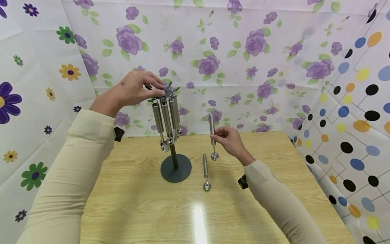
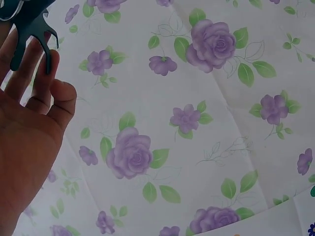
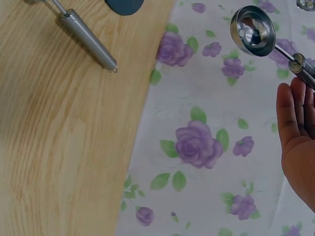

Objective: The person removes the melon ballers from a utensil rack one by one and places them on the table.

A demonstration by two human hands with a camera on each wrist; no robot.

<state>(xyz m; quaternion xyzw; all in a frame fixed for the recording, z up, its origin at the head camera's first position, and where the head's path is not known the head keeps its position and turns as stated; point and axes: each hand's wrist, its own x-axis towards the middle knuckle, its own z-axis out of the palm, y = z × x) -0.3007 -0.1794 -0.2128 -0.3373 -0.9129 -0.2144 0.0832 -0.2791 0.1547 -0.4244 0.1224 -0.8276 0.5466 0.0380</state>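
In the head view, my left hand [image 1: 134, 88] grips the top of a dark hanging rack [image 1: 176, 172], its thumb and fingers at the hooked crown. The left wrist view shows the curved hooks [image 2: 34, 37] by those fingers. Several steel utensils [image 1: 166, 117] with thick handles and small round bowls dangle from the crown. Right of the rack, my right hand [image 1: 229, 139] pinches the handle of a steel melon baller [image 1: 212, 130], held upright above the table with its bowl down. Its round bowl [image 3: 253, 30] shows large in the right wrist view.
A second melon baller [image 1: 205, 167] lies on the wooden table [image 1: 146, 210], right of the rack's round base, its bowl toward me. A flowered cloth [image 1: 195, 44] hangs behind the table, with a dotted cloth [image 1: 350, 112] on the right and another flowered cloth [image 1: 33, 101] at left.
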